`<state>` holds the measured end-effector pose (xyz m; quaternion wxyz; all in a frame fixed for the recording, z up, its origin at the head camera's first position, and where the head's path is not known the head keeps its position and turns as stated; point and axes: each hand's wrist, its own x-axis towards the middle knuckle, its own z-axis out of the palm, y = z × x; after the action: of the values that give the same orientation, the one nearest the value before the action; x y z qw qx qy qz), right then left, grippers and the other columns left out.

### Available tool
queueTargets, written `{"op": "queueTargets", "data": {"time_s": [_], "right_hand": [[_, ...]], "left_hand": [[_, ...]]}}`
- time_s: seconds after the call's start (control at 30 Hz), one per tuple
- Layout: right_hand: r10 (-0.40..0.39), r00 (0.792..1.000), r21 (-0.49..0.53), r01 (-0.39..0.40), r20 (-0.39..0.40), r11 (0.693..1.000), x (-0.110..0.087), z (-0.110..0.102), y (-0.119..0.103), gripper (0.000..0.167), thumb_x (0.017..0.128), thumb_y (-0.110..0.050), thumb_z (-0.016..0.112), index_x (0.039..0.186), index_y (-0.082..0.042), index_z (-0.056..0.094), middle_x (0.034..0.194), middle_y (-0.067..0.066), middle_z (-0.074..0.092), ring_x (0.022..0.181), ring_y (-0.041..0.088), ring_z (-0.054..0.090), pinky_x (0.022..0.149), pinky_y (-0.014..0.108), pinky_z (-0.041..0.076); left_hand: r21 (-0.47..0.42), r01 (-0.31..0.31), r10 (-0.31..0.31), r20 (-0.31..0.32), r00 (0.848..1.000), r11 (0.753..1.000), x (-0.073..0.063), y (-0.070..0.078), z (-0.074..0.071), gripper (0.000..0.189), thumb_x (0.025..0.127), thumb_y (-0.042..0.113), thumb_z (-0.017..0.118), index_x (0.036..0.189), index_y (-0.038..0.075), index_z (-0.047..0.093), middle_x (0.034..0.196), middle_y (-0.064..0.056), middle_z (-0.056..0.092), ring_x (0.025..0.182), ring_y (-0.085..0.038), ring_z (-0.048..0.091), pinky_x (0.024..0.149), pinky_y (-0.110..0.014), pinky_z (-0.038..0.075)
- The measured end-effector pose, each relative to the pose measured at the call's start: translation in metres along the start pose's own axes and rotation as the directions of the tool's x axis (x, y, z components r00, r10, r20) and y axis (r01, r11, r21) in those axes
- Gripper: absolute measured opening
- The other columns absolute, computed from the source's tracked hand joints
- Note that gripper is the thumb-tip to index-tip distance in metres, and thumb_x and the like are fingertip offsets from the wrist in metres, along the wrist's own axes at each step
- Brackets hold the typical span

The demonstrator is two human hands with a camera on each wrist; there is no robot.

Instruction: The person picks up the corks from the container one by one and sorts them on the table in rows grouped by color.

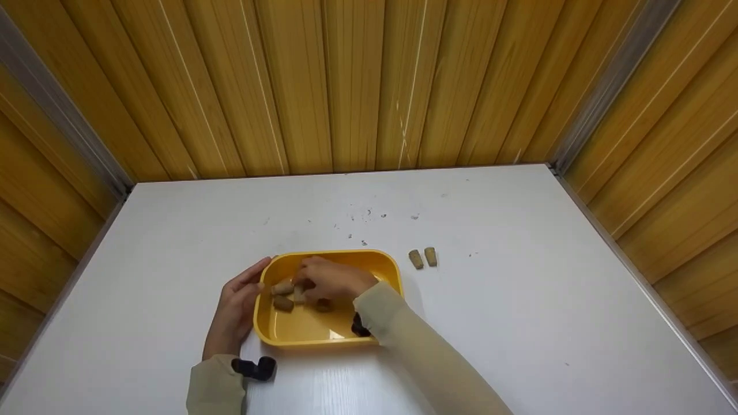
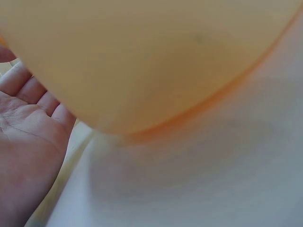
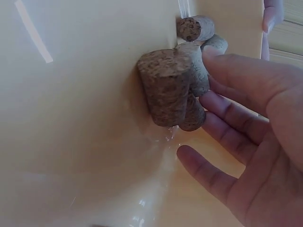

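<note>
A yellow plastic tray (image 1: 323,343) stands on the white table with several tapered cork stoppers inside. My right hand (image 1: 331,279) reaches into it and pinches one pale cork stopper (image 3: 198,68) between thumb and fingers. Close to that grip, a larger-looking cork stopper (image 3: 164,90) stands upright and another cork stopper (image 3: 195,28) lies on its side. My left hand (image 1: 233,308) rests against the tray's left outer wall, its fingers extended; the left wrist view shows the open palm (image 2: 33,127), with the fingertips hidden behind the tray.
Two cork stoppers (image 1: 416,259) lie side by side on the table, right of the tray. Small dark crumbs (image 1: 363,242) are scattered behind the tray. Yellow wood-patterned panels (image 1: 351,86) wall the table at the back and sides.
</note>
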<state>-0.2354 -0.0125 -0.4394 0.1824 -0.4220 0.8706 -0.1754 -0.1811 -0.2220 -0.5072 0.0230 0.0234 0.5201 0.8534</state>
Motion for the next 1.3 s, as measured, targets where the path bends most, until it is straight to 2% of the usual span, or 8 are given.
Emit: {"op": "queueTargets", "data": {"time_s": [0.1,0.33,0.53,0.7,0.9,0.97,1.13,1.3], "right_hand": [[-0.011,1.000,0.010,0.011,-0.012,1.000,0.001,0.001,0.002,0.021,0.090,-0.019,0.065,0.110,-0.014,0.071,0.105,-0.004,0.062,0.096,0.010,0.048,0.089,0.018,0.044],[-0.076,0.997,0.121,0.076,0.002,0.990,0.006,0.005,0.005,0.017,0.085,-0.017,0.072,0.100,-0.010,0.073,0.085,-0.005,0.066,0.071,0.006,0.053,0.062,0.013,0.047],[-0.050,0.999,0.153,0.047,0.015,0.987,0.007,0.008,0.004,0.012,0.081,-0.018,0.076,0.091,-0.013,0.071,0.079,-0.009,0.064,0.075,0.006,0.051,0.063,0.013,0.046],[-0.099,0.995,0.151,0.095,0.024,0.984,0.007,0.008,0.005,0.006,0.082,-0.011,0.072,0.088,-0.012,0.071,0.076,-0.006,0.065,0.063,0.006,0.053,0.054,0.014,0.046],[-0.119,0.993,0.074,0.117,0.020,0.990,0.005,0.006,0.007,0.008,0.082,-0.012,0.070,0.088,-0.016,0.072,0.076,-0.010,0.061,0.078,0.005,0.048,0.070,0.014,0.041],[-0.124,0.992,0.059,0.123,0.015,0.991,0.005,0.006,0.007,0.010,0.082,-0.012,0.070,0.090,-0.017,0.072,0.076,-0.011,0.060,0.079,0.005,0.048,0.072,0.014,0.041],[-0.155,0.988,0.100,0.152,0.022,0.983,0.005,0.003,0.010,0.014,0.084,-0.010,0.068,0.097,-0.013,0.072,0.075,-0.007,0.062,0.067,0.005,0.051,0.063,0.013,0.045],[-0.143,0.989,0.148,0.136,0.033,0.979,0.004,-0.001,0.012,0.018,0.085,-0.010,0.068,0.103,-0.010,0.072,0.078,-0.005,0.064,0.067,0.005,0.053,0.064,0.012,0.047]], "left_hand": [[0.006,0.006,-0.006,-0.002,1.000,1.000,0.000,0.000,0.000,0.053,0.089,-0.010,0.038,0.142,-0.007,0.038,0.132,0.002,0.061,0.127,-0.010,0.053,0.104,-0.028,0.045],[0.020,0.006,-0.006,-0.013,1.000,1.000,0.000,0.000,0.000,0.053,0.089,-0.010,0.038,0.142,-0.007,0.039,0.132,0.002,0.061,0.126,-0.012,0.054,0.104,-0.029,0.045],[0.029,-0.002,0.002,0.000,1.000,1.000,0.000,0.000,0.000,0.052,0.090,-0.009,0.039,0.142,-0.006,0.040,0.135,-0.001,0.059,0.128,-0.013,0.053,0.105,-0.029,0.045],[0.030,-0.010,0.010,0.007,1.000,0.999,0.000,0.000,0.000,0.052,0.090,-0.009,0.039,0.141,-0.006,0.040,0.135,-0.002,0.059,0.127,-0.014,0.054,0.104,-0.030,0.045],[0.018,-0.013,0.013,0.002,1.000,1.000,0.000,-0.001,-0.001,0.052,0.089,-0.010,0.039,0.142,-0.008,0.038,0.131,0.001,0.062,0.125,-0.014,0.055,0.105,-0.030,0.045],[0.024,-0.016,0.016,-0.001,1.000,1.000,0.000,-0.002,0.000,0.053,0.089,-0.010,0.038,0.142,-0.008,0.038,0.131,0.001,0.062,0.125,-0.014,0.055,0.105,-0.030,0.045],[0.040,-0.011,0.011,-0.006,1.000,0.999,0.000,-0.002,-0.001,0.053,0.089,-0.010,0.039,0.141,-0.007,0.040,0.132,0.001,0.061,0.126,-0.014,0.054,0.105,-0.029,0.045],[0.054,0.001,0.000,-0.009,1.000,0.999,0.001,-0.002,-0.002,0.053,0.089,-0.010,0.038,0.142,-0.005,0.041,0.134,0.002,0.060,0.127,-0.014,0.053,0.105,-0.030,0.045]]}}
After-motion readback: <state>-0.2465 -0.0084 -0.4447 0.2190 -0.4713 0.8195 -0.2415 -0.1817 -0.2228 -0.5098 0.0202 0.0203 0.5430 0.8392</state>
